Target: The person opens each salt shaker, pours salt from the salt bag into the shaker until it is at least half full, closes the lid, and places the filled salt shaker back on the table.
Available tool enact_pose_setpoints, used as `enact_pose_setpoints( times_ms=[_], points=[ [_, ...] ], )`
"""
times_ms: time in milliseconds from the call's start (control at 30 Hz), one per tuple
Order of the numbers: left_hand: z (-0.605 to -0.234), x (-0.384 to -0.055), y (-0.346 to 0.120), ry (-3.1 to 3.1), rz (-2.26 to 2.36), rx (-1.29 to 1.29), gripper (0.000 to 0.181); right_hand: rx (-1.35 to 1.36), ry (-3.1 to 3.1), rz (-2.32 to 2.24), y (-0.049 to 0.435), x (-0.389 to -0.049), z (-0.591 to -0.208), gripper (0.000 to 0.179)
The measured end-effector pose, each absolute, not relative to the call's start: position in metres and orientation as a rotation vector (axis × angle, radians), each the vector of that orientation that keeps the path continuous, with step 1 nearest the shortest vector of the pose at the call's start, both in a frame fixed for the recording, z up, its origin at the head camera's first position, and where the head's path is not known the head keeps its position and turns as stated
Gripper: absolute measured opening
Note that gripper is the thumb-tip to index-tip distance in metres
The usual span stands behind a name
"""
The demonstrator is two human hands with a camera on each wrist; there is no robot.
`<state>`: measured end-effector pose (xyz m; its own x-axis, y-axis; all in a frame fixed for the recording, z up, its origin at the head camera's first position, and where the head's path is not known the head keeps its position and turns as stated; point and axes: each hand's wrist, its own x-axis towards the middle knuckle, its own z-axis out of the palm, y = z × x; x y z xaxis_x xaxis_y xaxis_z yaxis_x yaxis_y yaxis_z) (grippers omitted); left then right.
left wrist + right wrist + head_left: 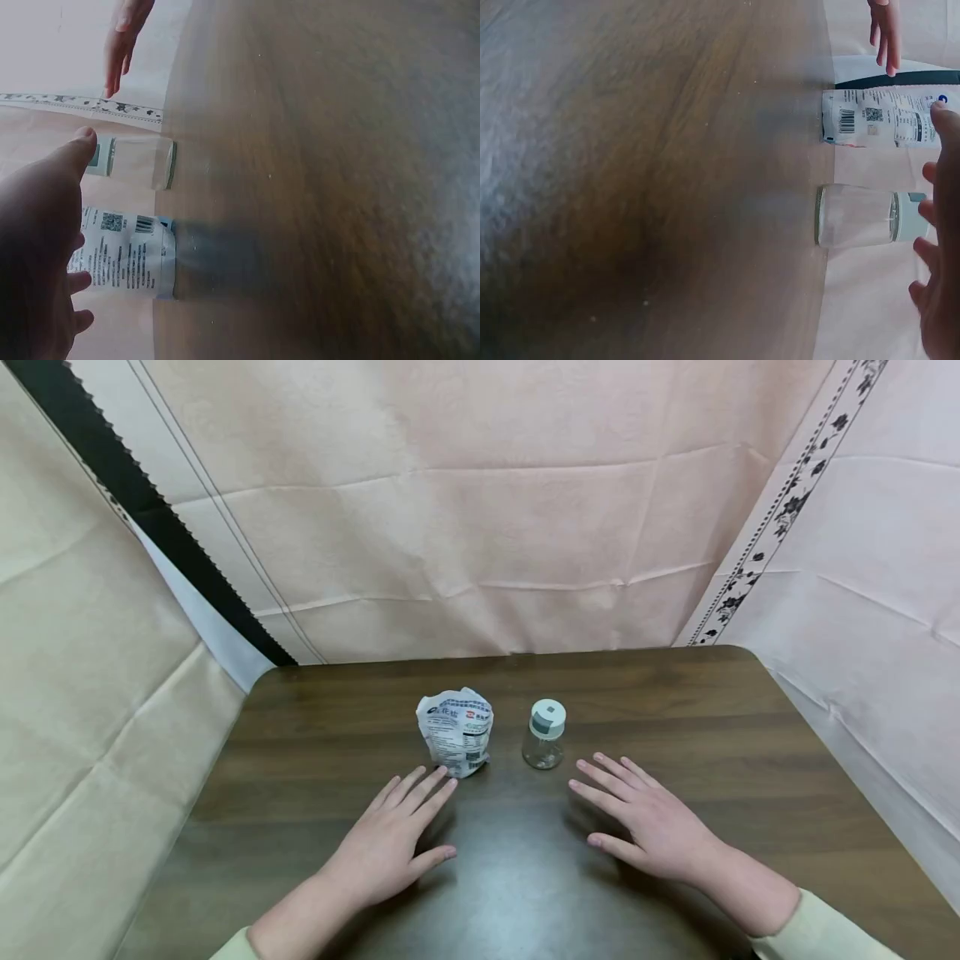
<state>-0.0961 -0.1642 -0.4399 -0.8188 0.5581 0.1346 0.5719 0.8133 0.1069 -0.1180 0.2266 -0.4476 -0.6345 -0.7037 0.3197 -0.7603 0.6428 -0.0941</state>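
A white printed packet with a crumpled top stands upright on the table, its barcode and square code showing in the right wrist view. To its right is a small clear glass jar with a pale green-white lid; nothing shows inside its glass. My left hand hovers just in front of the packet with fingers extended and thumb apart; whether its fingertips touch the packet I cannot tell. Near the jar's front right, my right hand is held with fingers spread, apart from the jar. Neither hand holds anything.
The dark brown wooden table has rounded far corners. Pale cloth hangs behind it and on both sides, with a black band at left and a floral border at right.
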Motion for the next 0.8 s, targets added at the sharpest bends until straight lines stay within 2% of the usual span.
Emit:
enact_pose_setpoints(
  times_ms=[300,500,800],
  points=[
    [-0.440,-0.099,-0.149,-2.955,-0.411,-0.896,0.072,1.133,-2.575,0.450,0.229,-0.125,-0.447,0.055],
    [-0.443,-0.099,-0.127,-3.024,-0.628,-0.769,0.063,1.017,-2.549,0.552,0.229,-0.131,-0.447,0.046],
    [-0.445,-0.107,-0.089,-3.074,-0.889,-0.557,0.062,0.810,-2.541,0.682,0.224,-0.144,-0.443,0.039]
  ],
)
